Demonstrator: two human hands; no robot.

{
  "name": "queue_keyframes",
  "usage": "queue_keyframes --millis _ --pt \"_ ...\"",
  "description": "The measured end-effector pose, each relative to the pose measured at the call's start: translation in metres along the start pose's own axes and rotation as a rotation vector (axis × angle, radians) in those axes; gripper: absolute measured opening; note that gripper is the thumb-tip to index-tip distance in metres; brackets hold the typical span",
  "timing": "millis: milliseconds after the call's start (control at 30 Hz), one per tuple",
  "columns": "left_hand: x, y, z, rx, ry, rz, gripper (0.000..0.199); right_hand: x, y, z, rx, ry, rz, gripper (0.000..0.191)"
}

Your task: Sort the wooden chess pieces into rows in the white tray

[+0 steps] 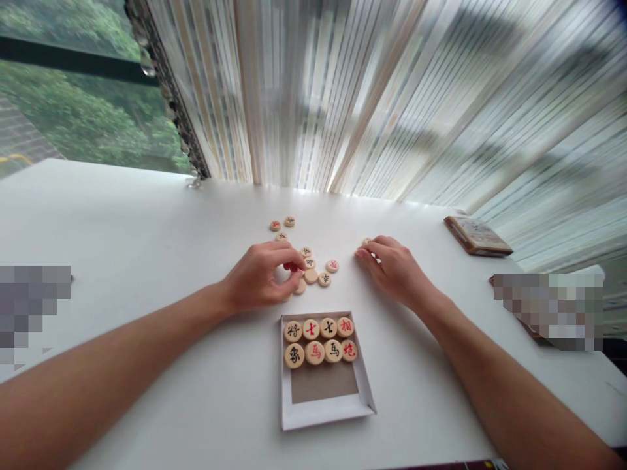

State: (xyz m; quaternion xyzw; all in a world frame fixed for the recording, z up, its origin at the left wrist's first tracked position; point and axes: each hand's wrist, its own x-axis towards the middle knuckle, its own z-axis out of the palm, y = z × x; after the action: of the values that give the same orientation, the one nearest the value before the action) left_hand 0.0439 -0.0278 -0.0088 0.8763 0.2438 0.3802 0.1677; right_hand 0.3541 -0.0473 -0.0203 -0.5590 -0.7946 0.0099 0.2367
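My left hand curls in a ring at the left of a loose cluster of round wooden xiangqi pieces. Its thumb and fingertips close on a xiangqi piece, mostly hidden behind them. To the right, my right hand pinches another xiangqi piece against the table, its fingers covering most of it. Between the hands lie a red-marked piece, a black-marked piece and a blank-faced piece. Nearer me, a shallow white box holds two rows of pieces with red and black characters, filling its far part.
A few more pieces lie beyond my left hand. At the right rests a brown-edged flat box, with a blurred-out item nearer. Striped string curtains hang along the white table's far edge, beside a window.
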Motion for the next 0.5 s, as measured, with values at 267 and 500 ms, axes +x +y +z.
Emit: queue_keyframes --millis 267,500 --pt "0.000 0.001 -0.001 0.058 -0.166 0.054 0.007 0.001 0.004 0.002 -0.010 0.061 0.123 0.035" --pt "-0.002 -0.001 -0.002 0.140 -0.164 0.089 0.005 -0.010 0.013 -0.022 0.016 0.065 0.242 0.028"
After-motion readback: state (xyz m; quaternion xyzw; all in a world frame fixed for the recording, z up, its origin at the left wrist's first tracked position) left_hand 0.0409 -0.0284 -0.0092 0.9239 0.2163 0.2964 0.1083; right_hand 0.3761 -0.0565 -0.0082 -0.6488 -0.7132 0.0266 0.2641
